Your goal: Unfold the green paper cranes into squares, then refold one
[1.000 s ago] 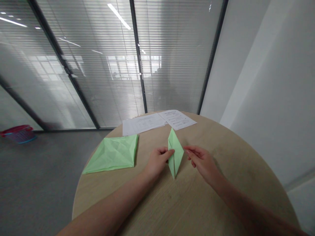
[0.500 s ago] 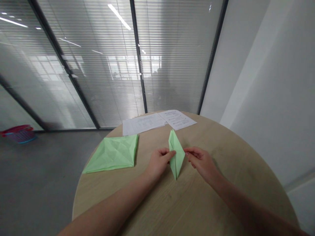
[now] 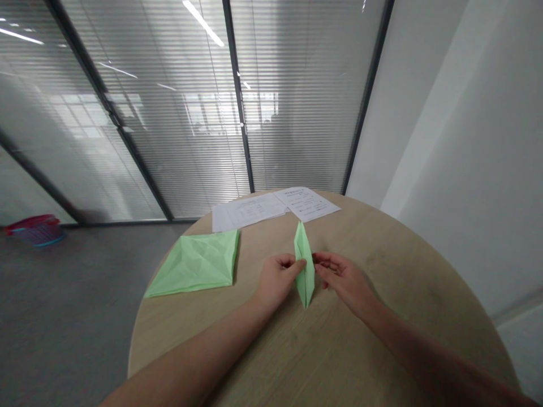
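Observation:
A narrow piece of folded green paper (image 3: 309, 280), pointed at its top and bottom ends, is held just above the table in the middle of the head view. My left hand (image 3: 278, 280) grips its left side, thumb on the front face and fingers behind. At the right edge, my right hand (image 3: 341, 280) has its thumb and index finger closed on the paper; the exact contact of its fingertips is partly hidden. Left of my hands lies a larger, creased green sheet (image 3: 206, 263), folded roughly square.
White printed sheets (image 3: 250, 213) and another printed page (image 3: 307, 203) lie at the far side of the round wooden table (image 3: 271, 362). A red and blue basket (image 3: 38, 230) is on the floor at left. Glass panels with blinds (image 3: 190, 141) stand behind the table.
The right corner of the held paper has turned inward, so the piece looks narrower. My right hand has shifted slightly left with that edge; my left hand keeps its grip.

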`<state>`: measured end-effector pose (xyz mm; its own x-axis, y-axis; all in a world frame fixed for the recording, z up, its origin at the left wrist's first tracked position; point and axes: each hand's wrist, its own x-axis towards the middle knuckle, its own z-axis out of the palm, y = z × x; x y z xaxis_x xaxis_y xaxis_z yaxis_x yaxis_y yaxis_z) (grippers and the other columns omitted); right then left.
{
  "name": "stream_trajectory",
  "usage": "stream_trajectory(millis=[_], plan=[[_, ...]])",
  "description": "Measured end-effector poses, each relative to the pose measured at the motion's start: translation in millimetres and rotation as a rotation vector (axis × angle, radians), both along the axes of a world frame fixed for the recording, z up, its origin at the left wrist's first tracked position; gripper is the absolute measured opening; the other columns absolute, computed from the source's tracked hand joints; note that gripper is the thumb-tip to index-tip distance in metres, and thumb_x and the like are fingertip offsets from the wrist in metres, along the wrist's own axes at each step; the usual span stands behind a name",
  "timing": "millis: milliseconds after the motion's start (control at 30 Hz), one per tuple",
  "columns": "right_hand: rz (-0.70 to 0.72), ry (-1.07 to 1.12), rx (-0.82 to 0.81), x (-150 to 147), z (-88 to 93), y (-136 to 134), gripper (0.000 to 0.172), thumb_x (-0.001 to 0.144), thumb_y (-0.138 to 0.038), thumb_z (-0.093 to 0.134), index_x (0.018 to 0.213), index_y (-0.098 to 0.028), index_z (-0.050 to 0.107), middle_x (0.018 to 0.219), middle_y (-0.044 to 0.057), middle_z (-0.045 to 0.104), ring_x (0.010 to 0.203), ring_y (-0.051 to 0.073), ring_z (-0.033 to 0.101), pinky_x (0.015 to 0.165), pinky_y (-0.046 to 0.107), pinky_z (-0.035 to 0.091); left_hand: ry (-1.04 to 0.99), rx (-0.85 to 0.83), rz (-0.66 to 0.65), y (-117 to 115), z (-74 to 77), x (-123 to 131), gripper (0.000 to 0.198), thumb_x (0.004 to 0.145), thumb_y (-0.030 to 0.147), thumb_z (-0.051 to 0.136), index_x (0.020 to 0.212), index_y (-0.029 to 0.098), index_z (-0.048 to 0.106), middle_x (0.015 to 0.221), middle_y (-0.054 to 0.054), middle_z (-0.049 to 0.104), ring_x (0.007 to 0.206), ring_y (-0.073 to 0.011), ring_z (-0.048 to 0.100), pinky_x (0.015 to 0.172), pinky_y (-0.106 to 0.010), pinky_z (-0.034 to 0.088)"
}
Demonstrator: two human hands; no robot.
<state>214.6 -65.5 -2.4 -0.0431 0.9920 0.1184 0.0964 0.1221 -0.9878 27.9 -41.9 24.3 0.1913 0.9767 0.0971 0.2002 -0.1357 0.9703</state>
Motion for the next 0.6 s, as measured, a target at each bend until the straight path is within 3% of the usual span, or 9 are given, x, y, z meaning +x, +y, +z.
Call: stream_trajectory(millis=[267,600], plan=[[0.030,0.028,0.026,0,1.3,0,0.045,0.082,-0.049,0.073,0.119,-0.024,0.073,0.125,0.010,0.071,0.104,0.024,0.069,0.073,0.032,0.060,0.008,0.013,0.022,-3,5.1,1,0.030,0.079,0.043,0.068,0.061,0.018,0.066,0.060,0.000,0.058,0.059,-0.0149,0.049,0.060,-0.028,0.037],[0.078,0.163,-0.044,-5,4.4,-1,0.051,0.076,-0.048,0.079,0.120,-0.023,0.070,0.114,0.009,0.075,0.101,0.025,0.073,0.087,0.036,0.061,-0.006,0.020,-0.059,-4,-3.6,3,0.030,0.082,0.044,0.070,0.074,0.016,0.075,0.070,-0.003,0.068,0.065,-0.0166,0.058,0.064,-0.029,0.043]])
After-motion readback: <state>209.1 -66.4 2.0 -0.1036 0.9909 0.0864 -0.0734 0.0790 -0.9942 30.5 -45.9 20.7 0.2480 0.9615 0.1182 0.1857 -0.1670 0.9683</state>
